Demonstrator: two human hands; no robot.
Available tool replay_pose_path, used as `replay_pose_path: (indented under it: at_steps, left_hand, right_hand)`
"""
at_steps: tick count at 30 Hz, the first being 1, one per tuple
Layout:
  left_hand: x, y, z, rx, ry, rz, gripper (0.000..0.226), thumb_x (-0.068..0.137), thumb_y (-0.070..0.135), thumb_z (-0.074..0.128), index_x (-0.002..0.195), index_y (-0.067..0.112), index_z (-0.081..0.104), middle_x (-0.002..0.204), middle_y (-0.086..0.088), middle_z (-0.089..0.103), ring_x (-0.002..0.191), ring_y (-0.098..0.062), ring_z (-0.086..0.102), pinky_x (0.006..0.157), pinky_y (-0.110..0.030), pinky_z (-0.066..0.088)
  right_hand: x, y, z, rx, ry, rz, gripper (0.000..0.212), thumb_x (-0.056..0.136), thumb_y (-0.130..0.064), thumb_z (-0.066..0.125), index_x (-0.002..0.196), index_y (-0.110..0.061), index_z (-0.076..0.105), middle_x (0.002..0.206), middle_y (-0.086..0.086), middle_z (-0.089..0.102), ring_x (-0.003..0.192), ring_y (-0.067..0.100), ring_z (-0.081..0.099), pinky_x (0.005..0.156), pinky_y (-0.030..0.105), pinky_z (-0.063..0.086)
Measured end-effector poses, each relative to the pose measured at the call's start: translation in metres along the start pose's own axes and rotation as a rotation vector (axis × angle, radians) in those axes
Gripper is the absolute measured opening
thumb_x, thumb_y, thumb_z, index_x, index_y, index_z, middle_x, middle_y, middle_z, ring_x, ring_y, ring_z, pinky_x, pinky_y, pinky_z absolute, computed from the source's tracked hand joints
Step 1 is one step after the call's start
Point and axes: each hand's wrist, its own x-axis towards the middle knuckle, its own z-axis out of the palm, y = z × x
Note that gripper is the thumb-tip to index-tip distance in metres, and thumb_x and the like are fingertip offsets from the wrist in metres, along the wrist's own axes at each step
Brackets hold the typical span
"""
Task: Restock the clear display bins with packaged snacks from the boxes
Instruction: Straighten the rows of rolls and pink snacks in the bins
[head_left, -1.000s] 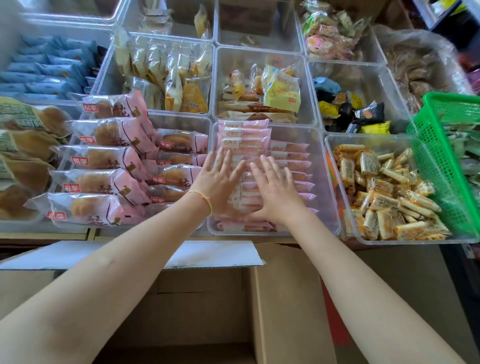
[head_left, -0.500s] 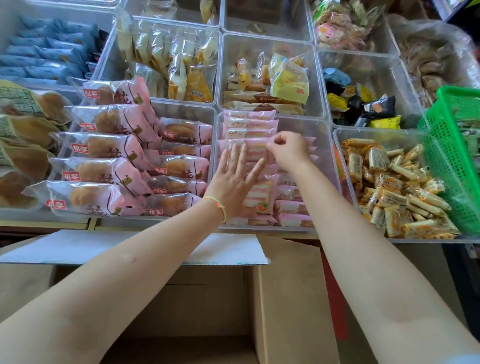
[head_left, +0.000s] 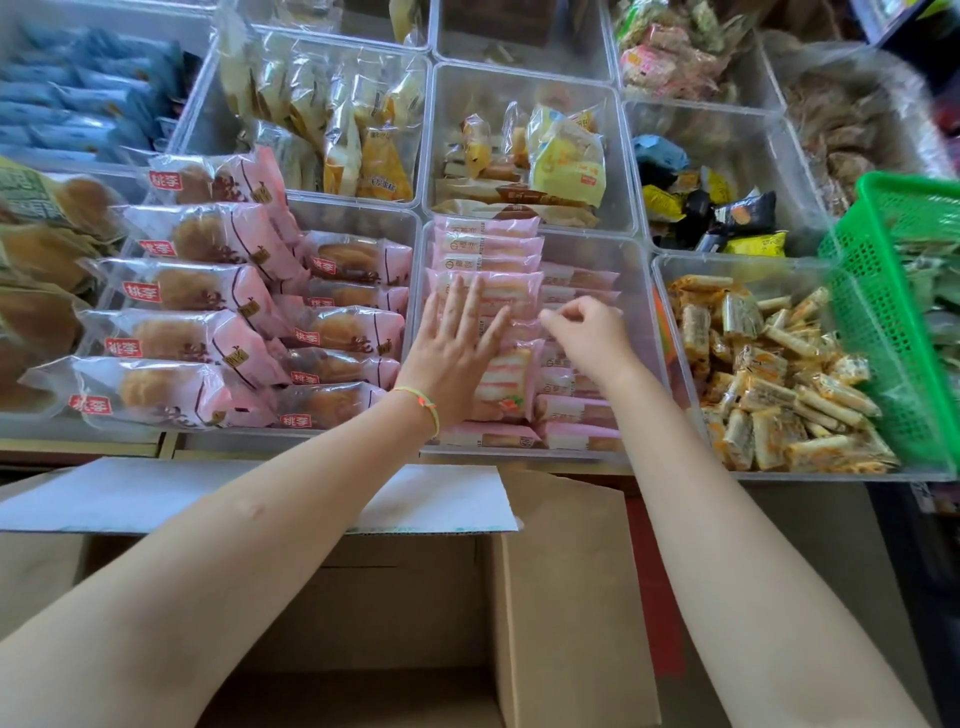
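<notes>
Since half a second ago, right hand (head_left: 587, 332) has drawn back slightly from the far pink packets toward the bin's middle; left hand (head_left: 457, 338) unchanged.

Centre clear bin (head_left: 641, 312): pink sandwich-cake packets (head_left: 488, 244) in two columns, left column standing higher than the right; exact count cannot be told, as hands cover several.
Left hand: grip wide, fingers spread, palm flat on the left column; band on the wrist.
Right hand: grip narrow, thumb and fingertips pinched over the right column; whether a packet edge is caught cannot be told.

Bin to the left (head_left: 363, 218): pink bread packets (head_left: 208, 332), five visible in the outer column, five in the inner.
Bin to the right (head_left: 670, 270): heap of small orange-and-white wrapped bars (head_left: 769, 395), uncounted.
Rear bins: yellow-wrapped cakes (head_left: 363, 145); mixed yellow and brown packs (head_left: 566, 156); black, yellow and blue sweets (head_left: 717, 208).
Green basket (head_left: 883, 312): one, far right, overlapping the bar bin.
Cardboard box (head_left: 566, 597): one, open, below the arms, interior dark.
</notes>
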Motion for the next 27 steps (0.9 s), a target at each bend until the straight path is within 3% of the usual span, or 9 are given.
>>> replay_pose_path:
  at_steps: [5, 11, 15, 18, 23, 27]
  left_hand:
    - [0.000, 0.001, -0.001, -0.002, -0.013, 0.010, 0.094, 0.094, 0.043, 0.049, 0.153, 0.017, -0.021, 0.158, -0.028, -0.020, 0.146, -0.048, -0.015, 0.119, -0.059, 0.000]
    - [0.010, -0.008, -0.012, 0.007, 0.015, 0.002, 0.107, 0.089, 0.058, 0.053, 0.153, 0.017, -0.021, 0.159, -0.027, -0.015, 0.147, -0.047, -0.011, 0.120, -0.058, 0.002]
    - [0.002, 0.004, 0.000, 0.012, 0.006, 0.012, 0.098, 0.094, 0.046, 0.048, 0.152, 0.013, -0.023, 0.157, -0.029, -0.020, 0.145, -0.049, -0.016, 0.119, -0.060, 0.001]
    - [-0.003, 0.006, 0.003, 0.005, 0.003, 0.011, 0.099, 0.094, 0.053, 0.044, 0.151, 0.013, -0.026, 0.157, -0.028, -0.022, 0.144, -0.050, -0.017, 0.118, -0.061, 0.002]
    - [-0.006, 0.000, 0.001, -0.025, 0.015, 0.052, 0.094, 0.091, 0.069, 0.027, 0.150, 0.020, -0.028, 0.158, -0.023, -0.024, 0.146, -0.046, -0.018, 0.117, -0.062, 0.001]
    - [-0.004, -0.004, 0.003, -0.028, 0.034, 0.078, 0.084, 0.095, 0.056, 0.023, 0.151, 0.019, -0.026, 0.158, -0.023, -0.024, 0.146, -0.046, -0.018, 0.117, -0.062, 0.002]
  right_hand:
    - [-0.008, 0.003, 0.008, 0.087, -0.078, 0.020, 0.010, 0.096, -0.028, 0.063, 0.098, -0.019, 0.066, 0.092, 0.000, 0.071, 0.086, 0.022, 0.071, 0.083, 0.045, 0.059]
    - [-0.008, -0.014, 0.006, 0.102, 0.055, -0.095, 0.008, 0.097, -0.022, 0.060, 0.093, -0.016, 0.064, 0.088, -0.003, 0.067, 0.082, 0.020, 0.066, 0.072, 0.032, 0.054]
    - [-0.010, -0.007, 0.011, 0.058, -0.006, -0.072, 0.010, 0.099, -0.022, 0.057, 0.096, -0.015, 0.063, 0.088, -0.003, 0.064, 0.081, 0.015, 0.059, 0.066, 0.026, 0.046]
    - [-0.011, -0.007, 0.010, 0.046, -0.029, -0.053, 0.013, 0.099, -0.027, 0.056, 0.095, -0.016, 0.061, 0.084, -0.005, 0.062, 0.081, 0.017, 0.060, 0.070, 0.029, 0.048]
    - [-0.026, 0.000, 0.006, 0.114, -0.027, -0.003, 0.029, 0.092, -0.049, 0.062, 0.102, -0.021, 0.058, 0.097, -0.005, 0.065, 0.094, 0.019, 0.065, 0.083, 0.038, 0.055]
    - [-0.042, 0.010, 0.012, -0.078, -0.171, 0.016, 0.034, 0.088, -0.043, 0.071, 0.109, -0.021, 0.055, 0.101, -0.007, 0.063, 0.097, 0.016, 0.060, 0.080, 0.033, 0.047]
